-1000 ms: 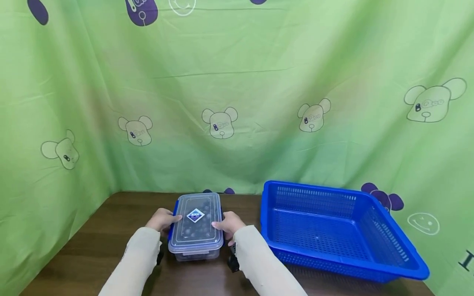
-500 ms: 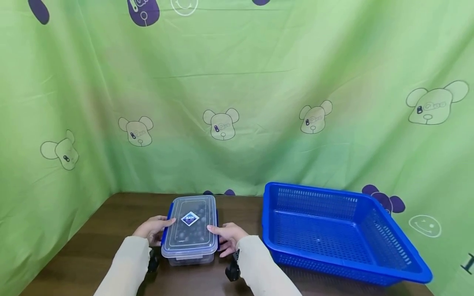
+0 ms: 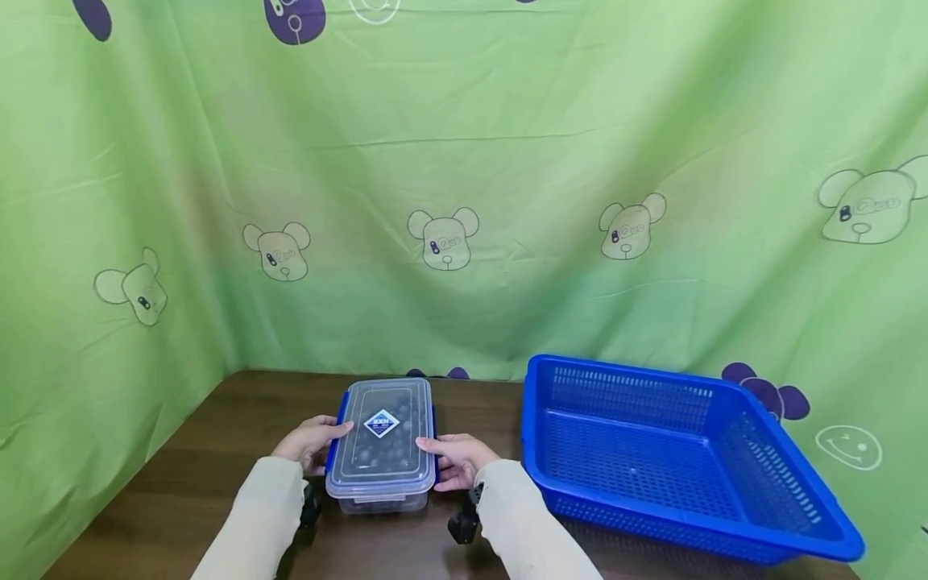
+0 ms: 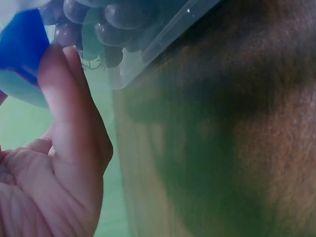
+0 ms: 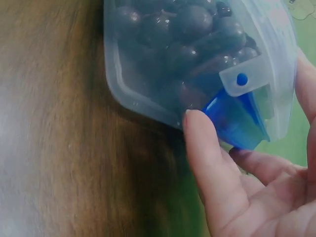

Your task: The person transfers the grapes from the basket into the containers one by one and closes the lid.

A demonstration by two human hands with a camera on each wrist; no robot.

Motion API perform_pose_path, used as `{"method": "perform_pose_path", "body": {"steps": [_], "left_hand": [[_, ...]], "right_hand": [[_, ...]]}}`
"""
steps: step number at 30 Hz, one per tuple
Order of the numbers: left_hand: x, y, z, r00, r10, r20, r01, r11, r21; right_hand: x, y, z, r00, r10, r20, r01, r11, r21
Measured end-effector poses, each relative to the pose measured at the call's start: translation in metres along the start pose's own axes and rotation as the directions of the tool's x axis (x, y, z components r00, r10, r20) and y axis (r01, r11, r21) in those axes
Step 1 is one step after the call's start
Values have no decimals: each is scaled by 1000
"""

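A clear lidded food container (image 3: 387,463) with a diamond-shaped label stands on the brown table, dark grape-like fruits (image 5: 195,24) showing inside. My left hand (image 3: 308,443) holds its left side, thumb on the lid's edge and fingers below. From the right, my right hand (image 3: 458,459) grips it the same way, thumb on the lid. In the right wrist view a blue latch (image 5: 237,121) slants out from the wall, with fingertips right at it. The left wrist view shows another blue latch (image 4: 22,49) standing out beside the left fingers. The lid lies on the container.
A large blue plastic basket (image 3: 677,519) with perforated walls stands to the right of the right hand. Behind the brown table (image 3: 159,483) hangs a green patterned curtain (image 3: 362,306), which also runs down the left side.
The container has shifted a little to the left with both hands, then stayed about there. The right hand's fingers have spread along its right side. The head view has turned slightly.
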State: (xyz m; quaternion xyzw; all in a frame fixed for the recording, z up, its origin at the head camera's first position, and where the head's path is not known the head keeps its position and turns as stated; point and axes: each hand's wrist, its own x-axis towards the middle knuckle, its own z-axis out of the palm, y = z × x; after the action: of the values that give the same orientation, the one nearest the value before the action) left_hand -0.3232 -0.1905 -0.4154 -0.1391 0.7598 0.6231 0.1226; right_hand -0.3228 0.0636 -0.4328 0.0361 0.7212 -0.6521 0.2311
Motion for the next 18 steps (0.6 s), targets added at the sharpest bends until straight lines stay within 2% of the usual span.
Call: {"method": "perform_pose_path", "body": {"steps": [7,13,18], "left_hand": [[-1,1,-1,1000,-5,-21,5,1000,17],[-2,2,1,999,2,-35,0,999,42],[-2,2,4,999,10,-42,-7,998,65]], "right_hand": [[0,-2,2,997,-31,-63,29,999,-44],[-1,-2,8,989,-78,-122,79,997,1],[-3,-3,8,983,-88,-161,88,996,-6]]}}
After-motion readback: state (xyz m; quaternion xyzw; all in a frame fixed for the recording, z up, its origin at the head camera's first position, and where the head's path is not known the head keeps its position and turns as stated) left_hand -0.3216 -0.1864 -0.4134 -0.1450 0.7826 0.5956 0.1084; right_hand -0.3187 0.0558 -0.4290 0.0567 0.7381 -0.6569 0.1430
